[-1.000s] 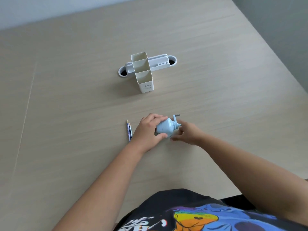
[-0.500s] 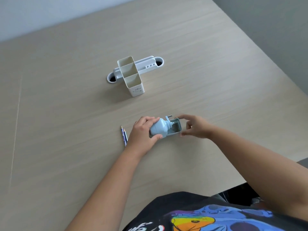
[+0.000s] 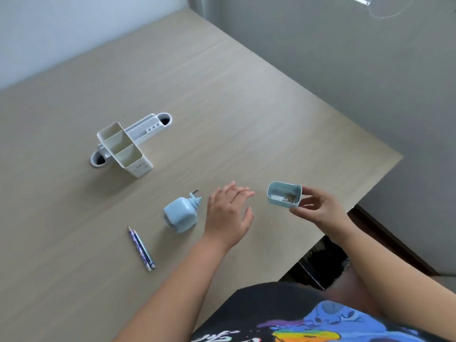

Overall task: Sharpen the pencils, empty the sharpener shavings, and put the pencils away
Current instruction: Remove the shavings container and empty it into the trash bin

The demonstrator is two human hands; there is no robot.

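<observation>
Right hand (image 3: pixel 318 208) pinching small pale blue plastic shavings drawer (image 3: pixel 284 198), left hand (image 3: pixel 228 213) spread empty above wooden tabletop (image 3: pixel 222 99), pale blue crank sharpener (image 3: pixel 181 214) beside two pencils (image 3: pixel 141 248)

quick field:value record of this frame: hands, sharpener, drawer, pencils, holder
left hand: open, empty, just right of the sharpener
right hand: holds shavings drawer
shavings drawer: out of sharpener, shavings inside
sharpener: on table, untouched
pencils: two, side by side on table
pencil holder: upright, visible compartments look empty
</observation>
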